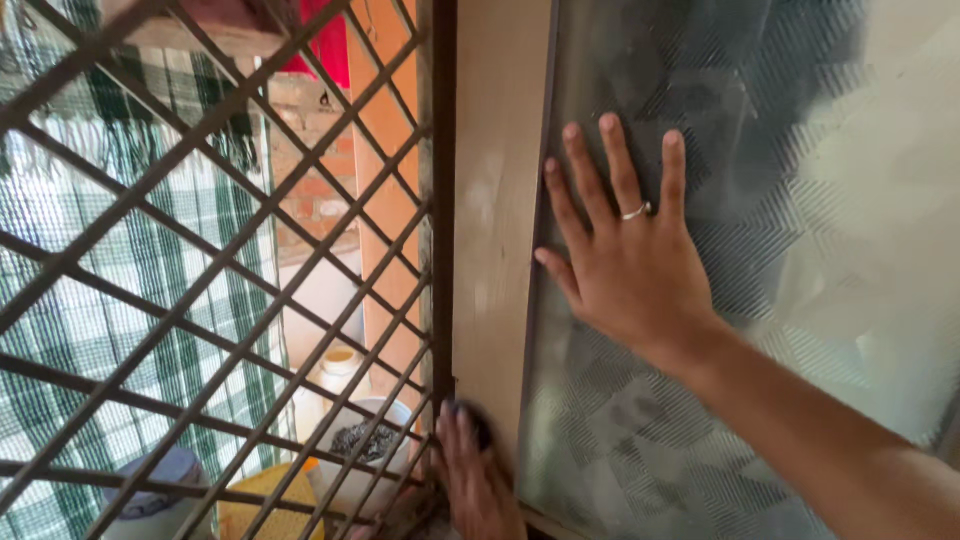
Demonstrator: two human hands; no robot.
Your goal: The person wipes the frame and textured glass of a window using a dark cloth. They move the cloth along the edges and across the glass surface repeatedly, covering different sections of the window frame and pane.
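Note:
My right hand (625,250) lies flat with fingers spread on a frosted, patterned glass pane (800,200), a ring on one finger. The pane sits in a light wooden window frame (498,180). My left hand (478,480) is at the bottom of that frame, fingers pressed around a small dark pad or scrubber (478,422) against the wood. How firmly it grips is hard to see.
A metal diamond-pattern grille (200,260) fills the left side. Behind it hang a green checked cloth (110,250), a brick wall (320,190), a white jar (335,375), a white bowl with dark contents (365,445) and a yellow container (265,500).

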